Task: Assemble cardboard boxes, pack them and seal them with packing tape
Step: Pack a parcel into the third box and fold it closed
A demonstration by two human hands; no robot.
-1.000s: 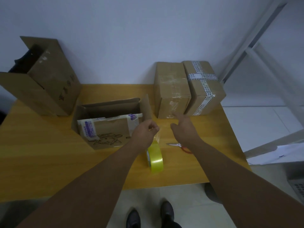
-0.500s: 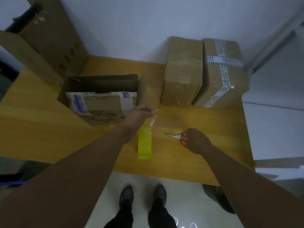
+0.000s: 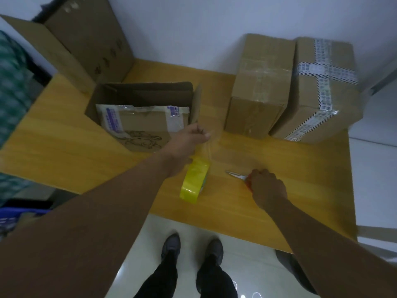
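Note:
A yellow roll of packing tape [image 3: 194, 179] stands on edge on the wooden table [image 3: 64, 151]. My left hand [image 3: 189, 139] pinches the clear free end of the tape, pulled up from the roll. My right hand [image 3: 267, 188] grips the red handles of the scissors [image 3: 237, 176], whose blades point left on the table. An open cardboard box [image 3: 141, 117] lies just left of my left hand, its flaps up. Two sealed boxes stand at the back right: a plain one [image 3: 260, 87] and one [image 3: 320, 89] with printed tape.
A large open carton [image 3: 86, 44] leans against the wall at the back left. A patterned green cloth [image 3: 10, 93] shows at the left edge. The table's front edge runs just ahead of my shoes [image 3: 191, 246]. White wall behind.
My right hand dropped from near the sealed box onto the scissors and closed on their handles. My left hand kept the tape end pulled up. The camera tilted further down.

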